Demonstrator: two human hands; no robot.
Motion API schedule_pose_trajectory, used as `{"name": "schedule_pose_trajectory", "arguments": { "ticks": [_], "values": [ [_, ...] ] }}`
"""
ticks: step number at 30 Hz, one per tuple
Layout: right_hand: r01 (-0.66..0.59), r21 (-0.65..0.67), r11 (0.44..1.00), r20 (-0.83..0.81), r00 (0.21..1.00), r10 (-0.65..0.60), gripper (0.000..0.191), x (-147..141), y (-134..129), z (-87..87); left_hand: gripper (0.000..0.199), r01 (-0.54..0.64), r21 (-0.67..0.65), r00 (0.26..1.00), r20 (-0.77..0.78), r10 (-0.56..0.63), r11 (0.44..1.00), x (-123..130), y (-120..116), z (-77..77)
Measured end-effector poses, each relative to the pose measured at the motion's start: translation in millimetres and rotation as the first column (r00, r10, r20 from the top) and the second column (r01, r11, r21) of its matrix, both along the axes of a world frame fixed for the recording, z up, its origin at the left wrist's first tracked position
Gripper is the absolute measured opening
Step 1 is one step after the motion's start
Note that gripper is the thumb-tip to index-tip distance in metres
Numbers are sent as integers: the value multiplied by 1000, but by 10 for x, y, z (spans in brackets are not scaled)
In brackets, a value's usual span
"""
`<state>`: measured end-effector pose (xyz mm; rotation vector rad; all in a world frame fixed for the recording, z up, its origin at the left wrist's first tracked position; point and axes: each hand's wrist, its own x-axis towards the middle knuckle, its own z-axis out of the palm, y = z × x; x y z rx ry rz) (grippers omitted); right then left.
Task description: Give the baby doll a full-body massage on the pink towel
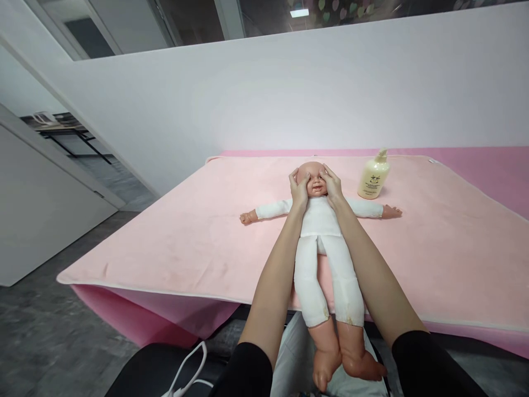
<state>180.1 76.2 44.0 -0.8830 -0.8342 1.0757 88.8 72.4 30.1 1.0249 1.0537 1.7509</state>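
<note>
A baby doll (321, 218) with a white cloth body lies face up on a pink blanket (177, 237). Its arms stretch out to both sides, and its bare plastic feet hang over the near edge. My left hand (299, 187) cups the left side of the doll's head, thumb by the eye and fingers wrapped around the side. On the opposite side, my right hand (332, 184) holds the head the same way, its thumb near the other eye. The doll's nose and mouth show between my hands. My forearms run along both sides of its body.
A pale yellow pump bottle (374, 175) stands on the blanket beyond the doll's right-hand arm. Behind the table rises a white wall (289, 94). A white cable (192, 372) lies on a black seat (152, 369) at the lower left. A door (45, 209) is at the far left.
</note>
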Motion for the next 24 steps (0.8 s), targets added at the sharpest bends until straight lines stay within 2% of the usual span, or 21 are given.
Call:
{"name": "schedule_pose_trajectory", "arguments": {
  "ticks": [4,9,12,15,17,20,24],
  "values": [
    [11,-23,1000,-38,999,-12,39,6,22,17,25,-41,4,999,-5,41,999,-21,23,10],
    [44,-10,999,-10,999,-45,33,19,43,-8,22,-79,8,995,-53,79,997,-10,14,32],
    [38,56,998,28,999,-40,31,29,58,-49,33,-57,11,998,-28,57,998,0,-8,38],
    [28,81,996,120,992,-38,47,36,83,-104,53,-38,-15,999,-28,37,999,-5,-35,46],
    [18,55,998,169,985,-27,55,39,110,-141,55,-16,-35,1000,-22,15,999,-12,-45,53],
    [15,29,999,162,987,-19,47,39,145,-161,42,25,-44,1000,9,-25,999,-18,-49,72],
    [43,-14,999,107,993,-41,32,24,105,-80,20,8,-50,1000,22,-7,999,-15,-59,107]
  ]
}}
